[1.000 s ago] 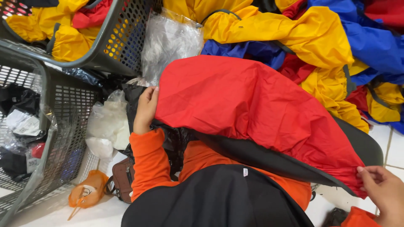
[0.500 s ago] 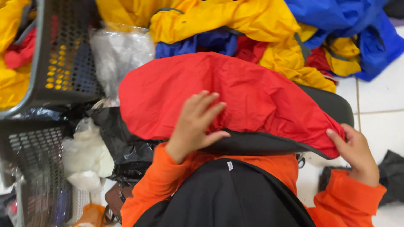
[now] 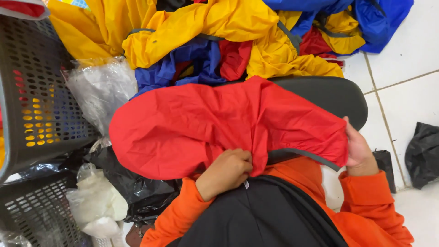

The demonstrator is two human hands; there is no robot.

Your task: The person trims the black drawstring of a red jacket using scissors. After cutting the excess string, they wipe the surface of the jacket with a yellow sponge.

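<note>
A red garment (image 3: pixel 206 123) with grey trim lies spread across a dark grey board (image 3: pixel 334 98) on my lap. My left hand (image 3: pixel 226 171) is closed on the garment's near edge at the middle, bunching the cloth. At the garment's right end my right hand (image 3: pixel 359 151) grips the fabric from behind the grey-trimmed edge. Both my sleeves are orange, and a black cloth (image 3: pixel 256 215) covers my lap below the hands.
A heap of yellow, blue and red garments (image 3: pixel 238 41) lies beyond the board. Dark perforated baskets (image 3: pixel 32 100) stand at left, with clear plastic bags (image 3: pixel 100 91) and a black bag (image 3: pixel 132 187) beside them. White tiled floor (image 3: pixel 402 77) and a black bag (image 3: pixel 423 153) are at right.
My left hand has slid from the top of the red garment down to its near edge and closed on it. The view has shifted slightly right.
</note>
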